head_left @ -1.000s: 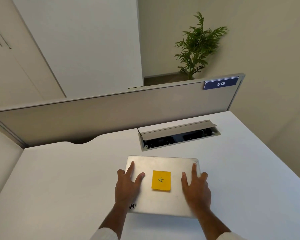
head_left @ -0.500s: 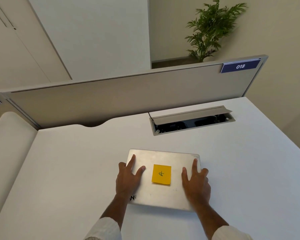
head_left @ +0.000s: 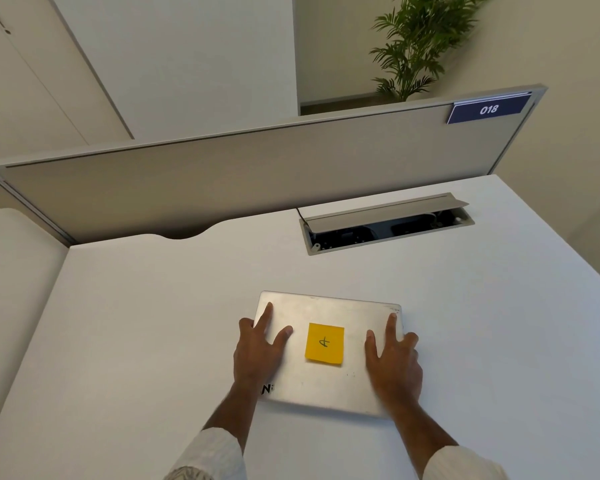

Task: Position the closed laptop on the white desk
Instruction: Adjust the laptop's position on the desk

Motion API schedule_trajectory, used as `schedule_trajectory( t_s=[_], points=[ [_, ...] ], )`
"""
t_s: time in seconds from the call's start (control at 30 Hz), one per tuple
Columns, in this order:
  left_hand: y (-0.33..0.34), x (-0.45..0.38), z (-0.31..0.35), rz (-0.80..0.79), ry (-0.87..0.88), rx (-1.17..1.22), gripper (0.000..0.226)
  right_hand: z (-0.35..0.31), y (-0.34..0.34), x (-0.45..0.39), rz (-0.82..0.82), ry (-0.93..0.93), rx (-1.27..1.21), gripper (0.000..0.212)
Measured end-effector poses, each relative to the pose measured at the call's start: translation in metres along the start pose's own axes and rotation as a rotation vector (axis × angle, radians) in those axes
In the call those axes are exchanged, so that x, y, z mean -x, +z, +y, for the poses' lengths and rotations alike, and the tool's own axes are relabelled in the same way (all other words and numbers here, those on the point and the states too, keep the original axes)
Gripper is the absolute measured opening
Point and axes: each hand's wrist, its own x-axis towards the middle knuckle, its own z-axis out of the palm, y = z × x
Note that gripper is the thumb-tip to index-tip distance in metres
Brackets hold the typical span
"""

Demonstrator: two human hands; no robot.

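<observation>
Head view: over the last second the hands and the closed silver laptop (head_left: 329, 351) keep the same relation to each other, palms flat on the lid, fingers spread; what shifts is the framing, the partition and the cable hatch sliding toward the right as the head turns, while the laptop's gap to the hatch seems to grow only a little, if at all; my reading is that the sliding is over or nearly so, and the task is close to done, with only release left.

The laptop lies flat on the white desk (head_left: 136, 323), lid shut, set toward the near edge and roughly midway between the left and right edges, its long side a touch skewed to the near edge; a yellow sticky note (head_left: 324, 342) sits at the lid's centre; the open cable hatch (head_left: 385, 226) lies well apart toward the far edge, by the grey partition (head_left: 243, 181).

The left hand (head_left: 258, 355) rests open on the lid's left part, fingers overlapping its left edge; the right hand (head_left: 394, 365) rests open on the right part, outer fingers over the right edge; neither grips, both press down; the note lies between them, untouched.
</observation>
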Motion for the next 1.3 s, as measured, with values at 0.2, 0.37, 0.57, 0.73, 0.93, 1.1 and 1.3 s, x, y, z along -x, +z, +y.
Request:
schedule_trajectory(
  t_s=[0.2, 0.37, 0.57, 0.73, 0.93, 1.1, 1.3],
  points=[
    [0.005, 0.002, -0.003, -0.002, 0.010, -0.012, 0.076, 0.003, 0.004, 0.001, -0.007, 0.003, 0.013, 0.072],
    [0.006, -0.001, -0.003, 0.005, 0.016, -0.043, 0.075, 0.004, 0.006, 0.000, -0.017, 0.001, 0.017, 0.071],
    [0.007, -0.002, -0.001, 0.008, 0.071, -0.173, 0.074, 0.003, 0.009, -0.003, -0.010, -0.014, 0.036, 0.071],
    [0.011, 0.000, -0.002, 0.038, 0.103, -0.290, 0.072, 0.005, 0.012, -0.005, 0.001, -0.018, 0.047, 0.071],
    [0.014, 0.000, -0.003, 0.063, 0.116, -0.371, 0.072, 0.006, 0.015, -0.006, 0.010, -0.023, 0.052, 0.071],
    [0.015, 0.001, -0.002, 0.083, 0.119, -0.400, 0.071, 0.006, 0.015, -0.006, 0.011, -0.023, 0.056, 0.071],
    [0.015, 0.003, -0.001, 0.107, 0.118, -0.463, 0.069, 0.006, 0.016, -0.007, 0.009, -0.023, 0.070, 0.070]
  ],
)
